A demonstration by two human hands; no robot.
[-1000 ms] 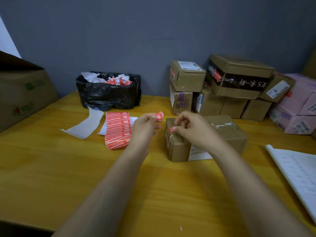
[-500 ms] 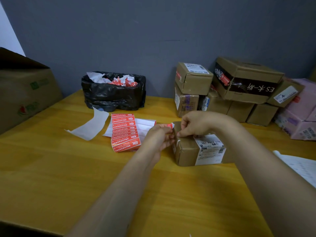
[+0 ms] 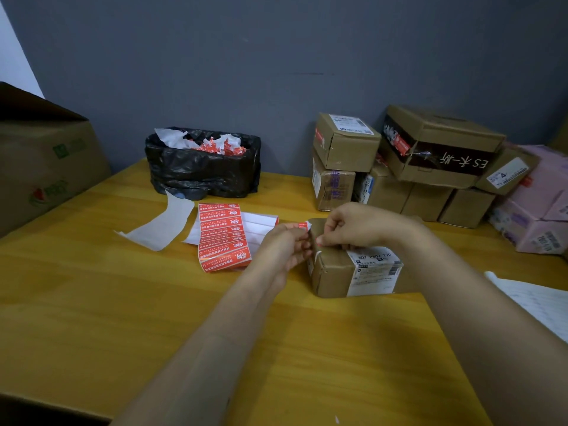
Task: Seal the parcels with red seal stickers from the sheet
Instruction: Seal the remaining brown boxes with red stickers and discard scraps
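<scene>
A small brown parcel [image 3: 338, 272] with a white shipping label stands on the wooden table [image 3: 123, 302] at centre. My right hand [image 3: 347, 226] rests on its top left edge with curled fingers pinching one end of a red seal sticker [image 3: 302, 225]. My left hand [image 3: 282, 244] pinches the sticker's other end just left of the parcel's corner. The sheet of red seal stickers [image 3: 222, 238] lies left of my hands, with several red strips on white backing.
A black bag [image 3: 203, 167] of torn backing scraps sits at the back. Loose white backing paper [image 3: 159, 226] lies left of the sheet. Stacked brown parcels [image 3: 408, 164] and pink parcels [image 3: 534, 216] fill the back right. A big carton [image 3: 46, 161] stands left; white paper [image 3: 538, 302] right.
The parcel has been turned so its white label faces me. Both hands have come together at its top left corner with the sticker between them.
</scene>
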